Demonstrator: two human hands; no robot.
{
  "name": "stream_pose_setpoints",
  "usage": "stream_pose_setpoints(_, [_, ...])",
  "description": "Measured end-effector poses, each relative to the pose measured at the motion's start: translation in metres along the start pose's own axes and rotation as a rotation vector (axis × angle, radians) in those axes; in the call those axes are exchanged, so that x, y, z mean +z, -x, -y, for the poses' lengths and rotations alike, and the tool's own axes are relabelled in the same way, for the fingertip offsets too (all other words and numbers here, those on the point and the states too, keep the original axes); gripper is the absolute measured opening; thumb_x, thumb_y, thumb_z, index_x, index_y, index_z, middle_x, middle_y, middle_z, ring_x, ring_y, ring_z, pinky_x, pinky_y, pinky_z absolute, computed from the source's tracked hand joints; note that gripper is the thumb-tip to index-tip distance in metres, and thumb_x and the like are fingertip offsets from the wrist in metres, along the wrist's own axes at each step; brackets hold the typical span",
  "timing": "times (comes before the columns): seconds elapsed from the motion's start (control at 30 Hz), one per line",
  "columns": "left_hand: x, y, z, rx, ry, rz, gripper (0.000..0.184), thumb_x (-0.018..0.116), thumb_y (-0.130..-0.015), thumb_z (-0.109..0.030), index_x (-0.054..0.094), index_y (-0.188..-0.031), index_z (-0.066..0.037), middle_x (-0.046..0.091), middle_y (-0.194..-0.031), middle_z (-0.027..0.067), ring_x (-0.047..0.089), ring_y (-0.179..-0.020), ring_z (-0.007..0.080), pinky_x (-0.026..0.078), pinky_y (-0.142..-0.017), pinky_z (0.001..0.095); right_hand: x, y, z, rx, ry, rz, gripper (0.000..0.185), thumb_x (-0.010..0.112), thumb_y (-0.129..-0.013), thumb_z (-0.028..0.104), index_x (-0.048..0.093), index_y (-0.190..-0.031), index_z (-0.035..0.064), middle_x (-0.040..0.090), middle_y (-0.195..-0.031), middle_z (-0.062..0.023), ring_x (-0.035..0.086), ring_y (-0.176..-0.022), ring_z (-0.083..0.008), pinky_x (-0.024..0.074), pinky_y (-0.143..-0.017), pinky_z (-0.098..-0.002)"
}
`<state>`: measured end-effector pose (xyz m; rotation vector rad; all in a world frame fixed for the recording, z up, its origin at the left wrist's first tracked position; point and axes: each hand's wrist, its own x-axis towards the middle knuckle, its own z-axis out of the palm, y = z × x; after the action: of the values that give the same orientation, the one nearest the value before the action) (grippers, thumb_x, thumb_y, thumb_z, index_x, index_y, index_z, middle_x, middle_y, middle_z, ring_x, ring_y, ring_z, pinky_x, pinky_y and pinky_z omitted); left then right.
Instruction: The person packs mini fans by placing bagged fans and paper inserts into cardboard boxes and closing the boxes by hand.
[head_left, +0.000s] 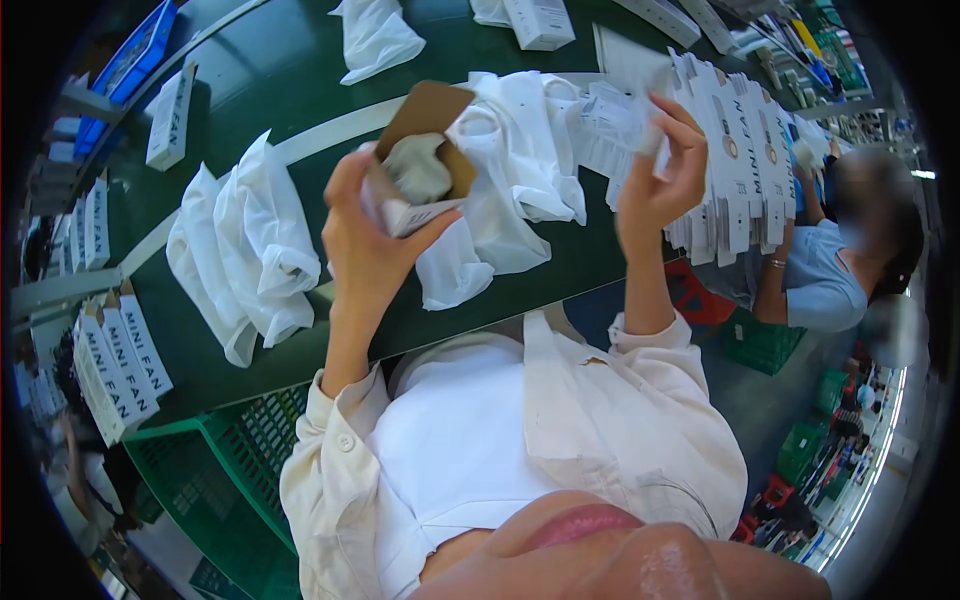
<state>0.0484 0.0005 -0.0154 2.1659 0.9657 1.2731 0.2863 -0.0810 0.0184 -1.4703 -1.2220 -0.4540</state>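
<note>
An open box with its brown flap raised is held in my left hand, fingers and thumb wrapped round its sides. Inside the box a whitish wrapped item shows at the opening. My right hand is raised to the right, thumb and forefinger pinched at a thin, translucent white sheet that is blurred. Between my hands, white bags lie on the green table. More white bags lie to the left of my left hand.
Flat MINI FAN cartons are stacked at right, near a seated person. Upright MINI FAN boxes stand at left; another box is at the back left. A blue tray and green crate border the table.
</note>
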Motion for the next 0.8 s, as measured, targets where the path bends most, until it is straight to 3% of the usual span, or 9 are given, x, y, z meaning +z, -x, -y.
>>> stream_pose_setpoints(0.07, [0.002, -0.002, -0.003, -0.013, -0.061, 0.024, 0.09, 0.088, -0.059, -0.03, 0.031, -0.127, -0.011, 0.053, -0.113, 0.0114, 0.06, -0.09, 0.0285, 0.051, -0.079, 0.0363, 0.029, -0.001, 0.046, -0.267, -0.152, 0.073, 0.019, 0.061, -0.082, 0.002, 0.053, -0.097, 0.0089, 0.063, -0.108, -0.0095, 0.061, -0.096, -0.0235, 0.0499, -0.085, -0.0319])
stream_pose_setpoints(0.17, [0.007, -0.011, -0.006, -0.005, 0.008, -0.051, 0.091, 0.088, -0.058, -0.031, 0.031, -0.127, -0.011, 0.056, -0.108, 0.0118, 0.062, -0.085, 0.0285, 0.051, -0.074, 0.0344, 0.041, -0.006, 0.067, -0.389, -0.277, 0.217, 0.02, 0.061, -0.081, 0.0, 0.052, -0.097, 0.0084, 0.063, -0.108, -0.0116, 0.061, -0.096, -0.0255, 0.0503, -0.086, -0.0333])
stream_pose_setpoints(0.27, [0.0, -0.021, 0.001, -0.02, -0.022, -0.102, 0.091, 0.087, -0.058, -0.031, 0.031, -0.126, -0.011, 0.057, -0.107, 0.0121, 0.062, -0.083, 0.0284, 0.051, -0.071, 0.0338, 0.047, -0.043, 0.055, -0.448, -0.502, -0.063, 0.032, 0.063, -0.076, -0.002, 0.051, -0.103, 0.0093, 0.062, -0.11, -0.0044, 0.062, -0.091, -0.0189, 0.0489, -0.075, -0.0266])
stream_pose_setpoints(0.3, [0.001, -0.025, 0.002, -0.033, -0.05, -0.097, 0.09, 0.087, -0.058, -0.03, 0.031, -0.127, -0.011, 0.057, -0.107, 0.0122, 0.062, -0.083, 0.0283, 0.051, -0.071, 0.0338, 0.05, -0.058, 0.048, -0.44, -0.533, -0.054, 0.032, 0.063, -0.076, -0.002, 0.051, -0.103, 0.0093, 0.062, -0.11, -0.0044, 0.062, -0.091, -0.0189, 0.0489, -0.075, -0.0266])
stream_pose_setpoints(0.37, [0.0, -0.032, 0.003, -0.037, -0.088, -0.077, 0.09, 0.087, -0.058, -0.029, 0.031, -0.127, -0.012, 0.057, -0.107, 0.0125, 0.062, -0.082, 0.0279, 0.051, -0.07, 0.0338, 0.055, -0.077, 0.044, -0.424, -0.469, -0.245, 0.03, 0.064, -0.074, -0.006, 0.053, -0.099, 0.0078, 0.064, -0.107, -0.0103, 0.062, -0.094, -0.0273, 0.0519, -0.083, -0.0321])
stream_pose_setpoints(0.43, [-0.009, -0.032, 0.009, -0.02, -0.073, -0.089, 0.088, 0.087, -0.059, -0.028, 0.033, -0.126, -0.012, 0.058, -0.106, 0.012, 0.062, -0.083, 0.0277, 0.051, -0.069, 0.0335, 0.069, -0.059, 0.062, -0.392, -0.409, 0.092, 0.034, 0.065, -0.072, -0.008, 0.053, -0.1, 0.0079, 0.064, -0.107, -0.0096, 0.062, -0.094, -0.025, 0.0517, -0.082, -0.0306])
stream_pose_setpoints(0.47, [-0.009, -0.034, 0.01, -0.009, -0.056, -0.103, 0.085, 0.086, -0.059, -0.028, 0.035, -0.125, -0.012, 0.058, -0.106, 0.0114, 0.062, -0.083, 0.0274, 0.051, -0.069, 0.0332, 0.078, -0.049, 0.065, -0.415, -0.404, 0.316, 0.033, 0.064, -0.073, -0.009, 0.053, -0.1, 0.0075, 0.064, -0.103, -0.0081, 0.062, -0.089, -0.0209, 0.0505, -0.075, -0.0284])
stream_pose_setpoints(0.53, [-0.011, -0.038, 0.014, 0.015, -0.016, -0.136, 0.081, 0.086, -0.06, -0.027, 0.038, -0.124, -0.012, 0.059, -0.105, 0.0103, 0.062, -0.083, 0.0269, 0.051, -0.069, 0.0326, 0.098, -0.022, 0.076, -0.538, -0.264, 0.623, 0.024, 0.062, -0.081, 0.0, 0.052, -0.102, 0.0069, 0.063, -0.099, -0.0067, 0.06, -0.083, -0.0197, 0.0476, -0.068, -0.028])
stream_pose_setpoints(0.8, [-0.041, -0.105, 0.045, 0.532, -0.342, -0.006, 0.06, 0.084, -0.063, -0.029, 0.053, -0.112, -0.014, 0.062, -0.1, 0.0056, 0.062, -0.089, 0.0248, 0.051, -0.069, 0.0299, 0.119, -0.064, 0.083, -0.17, -0.3, 0.998, 0.032, 0.062, -0.086, 0.025, 0.051, -0.107, 0.0031, 0.061, -0.102, -0.013, 0.06, -0.08, -0.0263, 0.0459, -0.069, -0.0277])
